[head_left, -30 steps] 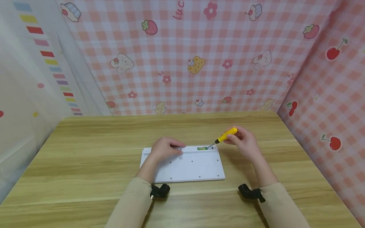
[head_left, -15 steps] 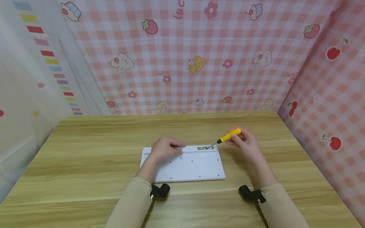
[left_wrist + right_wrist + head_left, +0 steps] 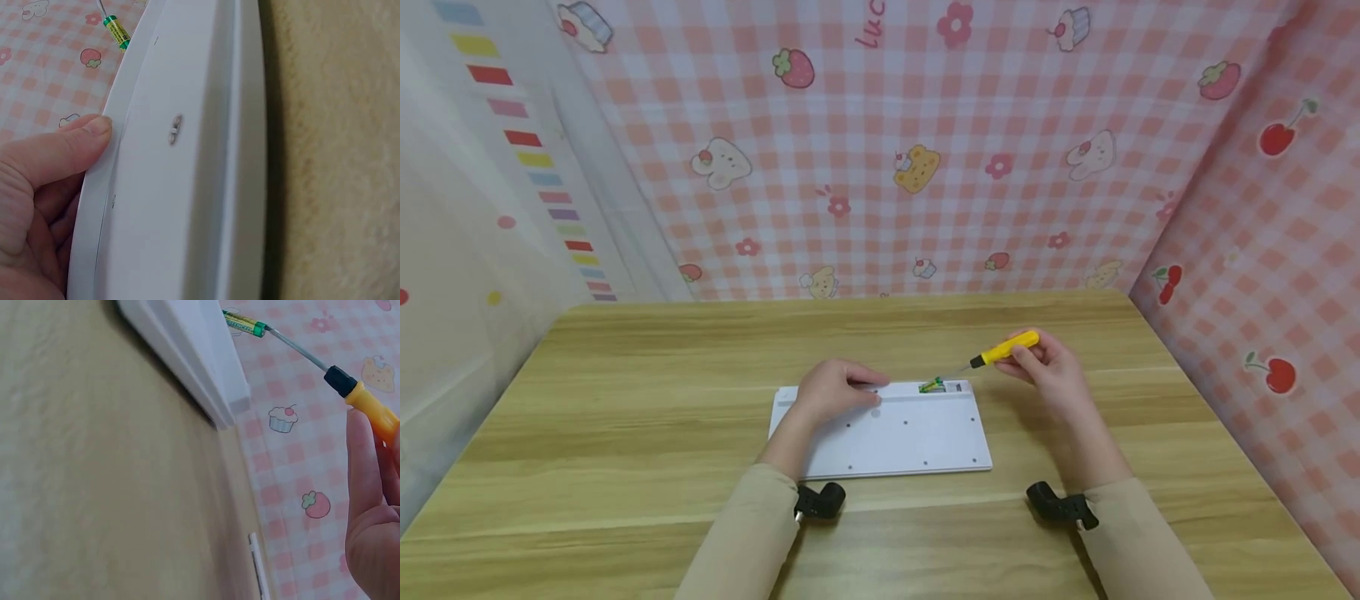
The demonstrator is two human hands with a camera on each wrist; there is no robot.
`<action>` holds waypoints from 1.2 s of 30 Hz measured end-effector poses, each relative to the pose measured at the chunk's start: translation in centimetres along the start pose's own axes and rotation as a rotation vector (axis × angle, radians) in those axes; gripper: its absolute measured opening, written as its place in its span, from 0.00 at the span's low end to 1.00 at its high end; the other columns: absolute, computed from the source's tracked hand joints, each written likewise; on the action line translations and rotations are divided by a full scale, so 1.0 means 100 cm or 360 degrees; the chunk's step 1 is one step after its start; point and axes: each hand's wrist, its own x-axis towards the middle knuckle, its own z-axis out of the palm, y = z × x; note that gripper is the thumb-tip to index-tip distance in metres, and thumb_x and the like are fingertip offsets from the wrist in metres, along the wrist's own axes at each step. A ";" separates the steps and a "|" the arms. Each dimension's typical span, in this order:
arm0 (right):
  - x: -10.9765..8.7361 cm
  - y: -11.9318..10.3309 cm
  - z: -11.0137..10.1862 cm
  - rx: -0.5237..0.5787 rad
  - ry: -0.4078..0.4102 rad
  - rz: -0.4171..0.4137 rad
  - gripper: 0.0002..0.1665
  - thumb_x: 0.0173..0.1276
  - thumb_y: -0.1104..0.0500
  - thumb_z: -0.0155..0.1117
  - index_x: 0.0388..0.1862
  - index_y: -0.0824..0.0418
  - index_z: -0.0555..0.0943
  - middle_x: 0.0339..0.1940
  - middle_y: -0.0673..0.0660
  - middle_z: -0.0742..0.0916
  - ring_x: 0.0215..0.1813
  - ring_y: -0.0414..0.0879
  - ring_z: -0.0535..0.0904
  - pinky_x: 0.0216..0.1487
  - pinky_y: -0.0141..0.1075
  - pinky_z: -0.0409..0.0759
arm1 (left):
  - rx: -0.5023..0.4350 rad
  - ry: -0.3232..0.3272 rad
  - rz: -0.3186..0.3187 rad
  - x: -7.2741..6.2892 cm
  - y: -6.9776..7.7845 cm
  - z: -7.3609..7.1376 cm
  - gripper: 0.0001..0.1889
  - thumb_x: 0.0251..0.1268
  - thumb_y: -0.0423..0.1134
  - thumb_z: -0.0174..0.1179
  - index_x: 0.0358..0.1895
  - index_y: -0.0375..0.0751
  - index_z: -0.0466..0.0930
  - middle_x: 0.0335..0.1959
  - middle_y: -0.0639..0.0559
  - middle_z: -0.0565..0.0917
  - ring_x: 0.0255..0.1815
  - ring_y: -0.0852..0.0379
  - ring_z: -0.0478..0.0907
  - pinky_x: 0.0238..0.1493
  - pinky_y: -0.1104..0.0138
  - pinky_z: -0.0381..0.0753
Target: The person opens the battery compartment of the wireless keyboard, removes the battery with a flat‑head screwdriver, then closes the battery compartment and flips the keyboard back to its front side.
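A white keyboard (image 3: 902, 446) lies underside up on the table, small screws dotting its back. My left hand (image 3: 835, 390) holds its far edge, with the thumb on the back panel (image 3: 150, 187) in the left wrist view. My right hand (image 3: 1051, 377) grips a screwdriver (image 3: 1009, 348) by its yellow handle. In the right wrist view the screwdriver's metal tip meets the end of a green and yellow battery (image 3: 245, 324). One end of the battery (image 3: 932, 385) is raised out of the compartment at the keyboard's far right; its other end is still down in the slot.
The wooden table (image 3: 647, 417) runs back to a pink checked cloth (image 3: 880, 233). A thin white strip (image 3: 257, 565) shows near the table edge in the right wrist view. Black wrist cameras (image 3: 822, 502) sit at both sleeves.
The battery, flat in its compartment before, has tipped up at its right end. The screwdriver and right hand have shifted right and slightly up. The left hand stays put.
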 end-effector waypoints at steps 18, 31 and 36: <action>-0.004 0.000 -0.006 0.0027 0.0028 0.0015 0.20 0.77 0.62 0.54 0.58 0.78 0.69 0.46 0.52 0.85 0.46 0.41 0.85 0.49 0.35 0.82 | -0.0021 -0.0009 0.0007 -0.001 0.002 0.000 0.12 0.53 0.37 0.74 0.41 0.55 0.91 0.43 0.60 0.88 0.49 0.58 0.83 0.57 0.58 0.76; -0.009 -0.001 -0.025 0.0495 0.0017 -0.0084 0.11 0.71 0.73 0.57 0.46 0.62 0.80 0.45 0.56 0.83 0.46 0.44 0.85 0.49 0.34 0.82 | 0.0008 -0.0005 0.0009 0.000 0.000 0.000 0.12 0.53 0.38 0.75 0.41 0.57 0.91 0.43 0.61 0.88 0.50 0.58 0.83 0.57 0.57 0.76; -0.010 0.001 -0.044 0.0609 0.0030 -0.0165 0.18 0.70 0.77 0.55 0.49 0.63 0.85 0.47 0.58 0.81 0.46 0.45 0.86 0.50 0.34 0.81 | 0.0021 0.0000 0.0012 0.000 0.000 0.000 0.12 0.53 0.38 0.75 0.41 0.57 0.91 0.43 0.61 0.88 0.50 0.58 0.83 0.57 0.58 0.76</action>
